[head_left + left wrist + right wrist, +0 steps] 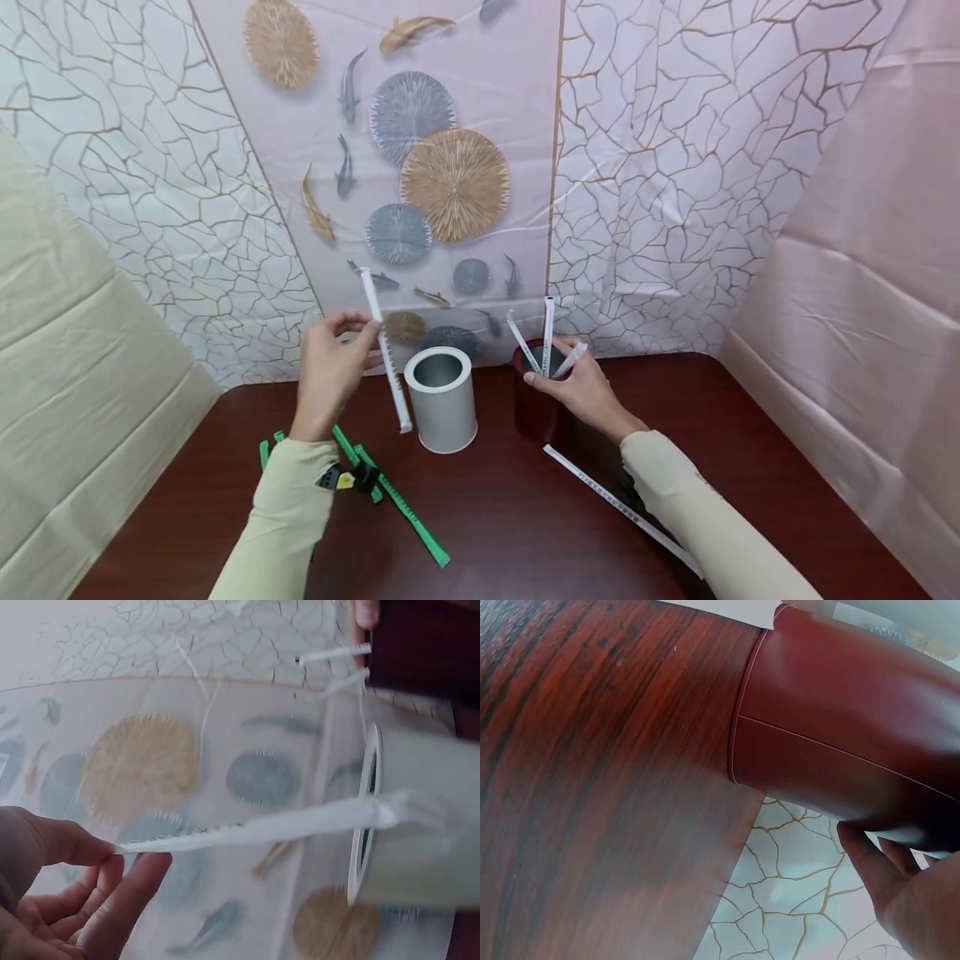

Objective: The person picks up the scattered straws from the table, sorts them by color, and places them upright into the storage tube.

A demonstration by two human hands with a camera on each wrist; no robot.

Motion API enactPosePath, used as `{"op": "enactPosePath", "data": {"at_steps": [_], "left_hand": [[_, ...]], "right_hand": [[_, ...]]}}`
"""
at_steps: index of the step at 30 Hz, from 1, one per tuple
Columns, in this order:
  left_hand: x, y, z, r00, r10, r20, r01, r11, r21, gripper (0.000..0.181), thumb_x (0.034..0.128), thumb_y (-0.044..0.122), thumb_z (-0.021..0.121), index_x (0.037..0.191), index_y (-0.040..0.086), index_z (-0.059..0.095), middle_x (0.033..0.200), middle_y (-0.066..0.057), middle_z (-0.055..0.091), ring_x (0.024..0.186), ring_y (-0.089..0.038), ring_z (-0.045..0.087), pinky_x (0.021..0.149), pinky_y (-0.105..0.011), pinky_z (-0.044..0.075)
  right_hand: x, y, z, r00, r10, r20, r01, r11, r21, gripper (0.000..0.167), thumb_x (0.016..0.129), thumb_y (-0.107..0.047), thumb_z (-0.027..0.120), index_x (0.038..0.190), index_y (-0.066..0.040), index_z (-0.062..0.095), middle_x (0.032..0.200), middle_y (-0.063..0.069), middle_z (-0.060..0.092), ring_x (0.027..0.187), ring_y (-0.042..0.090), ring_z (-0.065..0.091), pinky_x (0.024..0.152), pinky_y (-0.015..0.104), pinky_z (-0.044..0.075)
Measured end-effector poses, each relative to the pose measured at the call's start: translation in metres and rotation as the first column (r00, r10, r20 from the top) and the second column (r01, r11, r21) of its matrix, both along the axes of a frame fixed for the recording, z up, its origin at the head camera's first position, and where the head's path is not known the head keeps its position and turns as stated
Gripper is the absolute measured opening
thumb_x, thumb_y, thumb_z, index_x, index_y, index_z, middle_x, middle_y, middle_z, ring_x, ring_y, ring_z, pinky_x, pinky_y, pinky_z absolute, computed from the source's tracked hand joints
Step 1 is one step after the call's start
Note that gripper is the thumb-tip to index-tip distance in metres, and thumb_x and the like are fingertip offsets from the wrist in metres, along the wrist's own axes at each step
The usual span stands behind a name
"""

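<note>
Currently the left hand [337, 358] pinches a slim white packet [387, 354] between thumb and fingertips, holding it tilted in the air with its lower end just left of the white canister [447, 421] in the head view; whether they touch, I cannot tell. The right hand [588, 390] grips the dark red canister [531, 412] near its rim, thumb at the front. Three white packets [548, 333] lean inside it, their upper ends sticking out. Both canisters stand upright on the bench [495, 542], apart. Another white packet [622, 509] lies slantwise by the right sleeve [697, 508], and several green packets [411, 512] lie around the left sleeve [281, 508], some overlapping
</note>
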State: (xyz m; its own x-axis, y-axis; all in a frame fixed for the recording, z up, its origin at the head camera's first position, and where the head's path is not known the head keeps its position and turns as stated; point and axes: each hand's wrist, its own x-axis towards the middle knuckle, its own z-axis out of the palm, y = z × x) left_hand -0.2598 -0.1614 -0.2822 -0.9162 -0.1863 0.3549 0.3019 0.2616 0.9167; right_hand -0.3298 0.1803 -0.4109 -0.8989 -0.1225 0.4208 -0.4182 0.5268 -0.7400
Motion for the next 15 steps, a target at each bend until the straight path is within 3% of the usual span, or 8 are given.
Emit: {"op": "enactPosePath", "data": {"at_steps": [4, 8, 15], "left_hand": [[-0.015, 0.022, 0.005, 0.997, -0.054, -0.056, 0.059, 0.994, 0.090, 0.020, 0.1037, 0.005, 0.063, 0.116, -0.011, 0.066, 0.103, -0.014, 0.064, 0.071, -0.009, 0.073, 0.068, -0.031, 0.064], [-0.029, 0.047, 0.008, 0.987, -0.072, -0.144, 0.093, 0.984, 0.149, 0.015, 0.1029, 0.002, 0.063, 0.112, -0.009, 0.066, 0.101, -0.014, 0.065, 0.066, -0.010, 0.072, 0.063, -0.031, 0.064], [-0.048, 0.095, 0.002, 0.946, -0.050, -0.319, 0.140, 0.954, 0.265, 0.012, 0.1018, 0.001, 0.064, 0.108, -0.010, 0.065, 0.098, -0.010, 0.065, 0.073, -0.020, 0.075, 0.063, -0.035, 0.064]], "right_hand": [[0.000, 0.000, 0.001, 1.000, 0.006, -0.005, -0.006, 1.000, -0.007, 0.078, 0.088, -0.034, 0.088, 0.154, -0.009, 0.055, 0.147, 0.017, 0.050, 0.123, 0.032, 0.051, 0.099, 0.048, 0.046], [-0.001, 0.000, 0.002, 1.000, 0.017, -0.019, -0.018, 1.000, -0.014, 0.077, 0.088, -0.034, 0.088, 0.152, -0.007, 0.056, 0.148, 0.017, 0.050, 0.130, 0.033, 0.051, 0.105, 0.051, 0.045], [-0.002, 0.001, -0.001, 0.999, 0.028, -0.033, -0.029, 0.999, -0.021, 0.077, 0.088, -0.032, 0.088, 0.152, -0.003, 0.056, 0.148, 0.018, 0.050, 0.135, 0.039, 0.050, 0.109, 0.054, 0.043]]}}
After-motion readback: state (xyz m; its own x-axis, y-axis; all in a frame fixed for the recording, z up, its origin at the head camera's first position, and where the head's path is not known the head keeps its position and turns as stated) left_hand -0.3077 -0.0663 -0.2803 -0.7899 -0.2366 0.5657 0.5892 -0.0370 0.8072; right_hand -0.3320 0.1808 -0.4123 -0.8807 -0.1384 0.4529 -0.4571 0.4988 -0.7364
